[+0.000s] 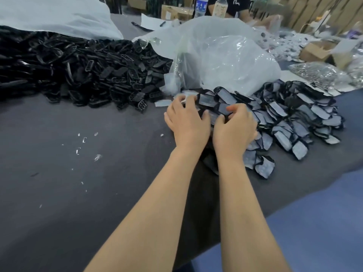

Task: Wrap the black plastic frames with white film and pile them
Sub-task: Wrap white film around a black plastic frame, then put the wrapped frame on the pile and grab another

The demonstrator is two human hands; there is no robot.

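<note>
**Progress**
- Item in hand: 1 frame [213, 113], centre of the picture, at the near-left edge of the wrapped pile. It is largely hidden between the 2 hands.
- Right hand [233, 126]: fingers and thumb curl onto the frame and grip it.
- Left hand [186, 122]: fingers reach forward over the frame's left end, towards loose film [163, 103]. Cannot tell whether they grip or only press.
- Step, as judged: closing 1 wrap, or laying it on the pile.
- Done: wrapped pile [294, 118], centre right, a broad low spread.
- Left to do: bare heap [78, 71], upper left, which looks larger than the wrapped pile. The task is judged under half done.

**Materials, textures, shapes**
- Surface [78, 193]: dark grey, matte, felt-like.
- Scraps [84, 140]: small, white, curled, scattered left of centre.
- Wrapped frames: flat rounded oblongs. A black rim shows round a pale grey-white, faintly bubbled skin. They lie overlapped like scales.
- Film: thin, white, in small cut rectangles.
- Bare frames: glossy hard black plastic, oblong with open holes, tangled together.
- Bag [225, 55]: upper centre, behind the pile. Clear, crinkled, shiny plastic, bulging.
- Cloth [49, 14]: top left, white and sack-like, draped over the heap's far side.
- Top edge: 2 bottles [201, 5], and a person [237, 4] in a dark top.
- Box [318, 50]: brown card, upper right.
</note>
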